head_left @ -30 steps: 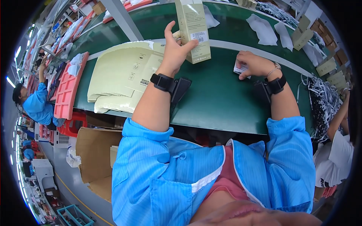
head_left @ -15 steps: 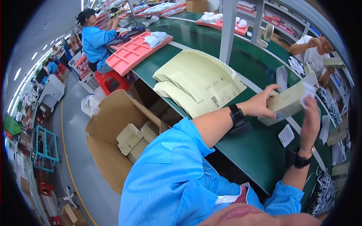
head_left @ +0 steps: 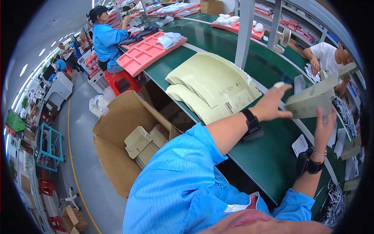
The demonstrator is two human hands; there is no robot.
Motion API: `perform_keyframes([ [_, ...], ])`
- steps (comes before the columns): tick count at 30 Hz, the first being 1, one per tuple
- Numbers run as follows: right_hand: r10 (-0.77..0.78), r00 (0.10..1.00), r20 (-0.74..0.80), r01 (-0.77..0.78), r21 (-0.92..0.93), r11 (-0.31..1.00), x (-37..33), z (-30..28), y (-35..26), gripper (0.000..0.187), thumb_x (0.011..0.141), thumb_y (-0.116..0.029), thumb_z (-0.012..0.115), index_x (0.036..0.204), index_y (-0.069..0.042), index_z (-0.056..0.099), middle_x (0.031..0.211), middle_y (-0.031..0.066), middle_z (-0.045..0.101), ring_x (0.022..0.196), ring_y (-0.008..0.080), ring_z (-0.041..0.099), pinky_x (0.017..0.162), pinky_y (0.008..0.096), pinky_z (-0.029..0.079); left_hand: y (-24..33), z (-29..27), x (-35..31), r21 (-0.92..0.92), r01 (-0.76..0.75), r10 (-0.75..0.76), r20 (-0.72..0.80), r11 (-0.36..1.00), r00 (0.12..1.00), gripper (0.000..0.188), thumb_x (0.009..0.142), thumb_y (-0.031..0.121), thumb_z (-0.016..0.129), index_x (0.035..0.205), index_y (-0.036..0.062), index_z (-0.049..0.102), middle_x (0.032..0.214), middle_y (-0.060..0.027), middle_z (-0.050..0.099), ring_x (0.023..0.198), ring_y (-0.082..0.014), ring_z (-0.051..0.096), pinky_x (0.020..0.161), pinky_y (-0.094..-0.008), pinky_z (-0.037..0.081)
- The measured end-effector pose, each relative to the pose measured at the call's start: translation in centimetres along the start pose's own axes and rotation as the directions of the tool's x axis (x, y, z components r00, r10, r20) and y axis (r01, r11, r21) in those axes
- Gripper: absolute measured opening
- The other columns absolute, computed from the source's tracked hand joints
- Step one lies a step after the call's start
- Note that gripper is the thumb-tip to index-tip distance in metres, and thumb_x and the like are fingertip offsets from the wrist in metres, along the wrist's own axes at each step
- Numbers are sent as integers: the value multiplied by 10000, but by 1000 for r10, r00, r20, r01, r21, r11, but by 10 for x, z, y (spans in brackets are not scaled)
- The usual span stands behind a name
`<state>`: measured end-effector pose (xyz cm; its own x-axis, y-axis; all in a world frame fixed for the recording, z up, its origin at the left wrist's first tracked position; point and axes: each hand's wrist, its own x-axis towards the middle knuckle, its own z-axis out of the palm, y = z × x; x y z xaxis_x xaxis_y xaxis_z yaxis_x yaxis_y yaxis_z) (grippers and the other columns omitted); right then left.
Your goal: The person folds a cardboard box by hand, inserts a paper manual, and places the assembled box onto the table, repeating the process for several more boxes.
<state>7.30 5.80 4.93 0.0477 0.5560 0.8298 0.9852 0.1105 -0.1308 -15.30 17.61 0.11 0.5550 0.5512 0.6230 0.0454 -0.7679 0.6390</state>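
A small pale green carton (head_left: 308, 104) is over the green bench at the right, tilted, with its upper flaps standing up. My right hand (head_left: 324, 126) grips its near right end, fingers against the wall. My left hand (head_left: 272, 104) is beside its left end, fingers spread, with the thumb close to the carton's edge; whether they touch is unclear. A pale paper piece (head_left: 299, 84) stands behind the carton. A white printed card (head_left: 300, 145) lies on the bench below it. Left of my hands rests a stack of flat pale green carton blanks (head_left: 212, 84).
An open brown cardboard box (head_left: 113, 128) with folded cartons inside stands left of the bench. Pink trays (head_left: 150, 54) lie farther along it. A grey post (head_left: 244, 35) rises behind the blanks. Across the bench sits a person in white (head_left: 327, 56); another in blue (head_left: 107, 41) works far left.
My left hand has let go of the carton and opened. The carton has turned and its flaps now stand up. My right hand has shifted down to its near end. The whole view has swung slightly left.
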Motion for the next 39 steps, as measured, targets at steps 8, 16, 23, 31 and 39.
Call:
perform_keyframes([
  [8,187,982,5,-181,-225,957,-26,16,147,346,918,-180,552,1185,38,513,1240,188,500,1096,328,514,938,372,398,-76,9,-7,743,376,-393,-164,554,905,674,716,319,710,1295,96,448,1187,-191,523,1230,-395,373,1009,-701,110],
  [16,26,995,-98,-46,-208,977,-10,23,122,436,897,-228,575,1261,-11,469,1296,189,472,1191,351,446,1000,414,347,-102,13,-7,715,303,-308,-128,630,943,563,660,232,713,1178,99,535,1080,-173,566,1245,-385,365,1020,-703,81],
  [23,-40,993,-111,-9,-412,911,-17,1,130,490,878,-252,597,1298,-46,448,1327,186,451,1229,346,414,1031,424,317,-51,16,12,579,62,24,-141,813,990,527,640,230,702,1129,101,554,1062,-175,564,1203,-381,404,1038,-681,99],
  [31,237,802,548,-576,604,552,-16,35,-32,562,892,-110,573,1396,-85,324,1159,89,546,1046,136,511,883,273,416,-11,29,3,38,-381,383,-60,924,922,635,579,277,754,1153,121,535,1044,-178,548,1225,-373,381,1076,-614,122],
  [39,226,828,513,-559,725,402,-16,27,-34,573,890,-46,551,1409,-87,312,893,-12,549,818,37,471,728,161,374,15,-1,-2,401,-349,401,-51,847,915,934,497,400,815,1315,190,417,1207,-271,459,1233,-441,336,1084,-557,158],
])
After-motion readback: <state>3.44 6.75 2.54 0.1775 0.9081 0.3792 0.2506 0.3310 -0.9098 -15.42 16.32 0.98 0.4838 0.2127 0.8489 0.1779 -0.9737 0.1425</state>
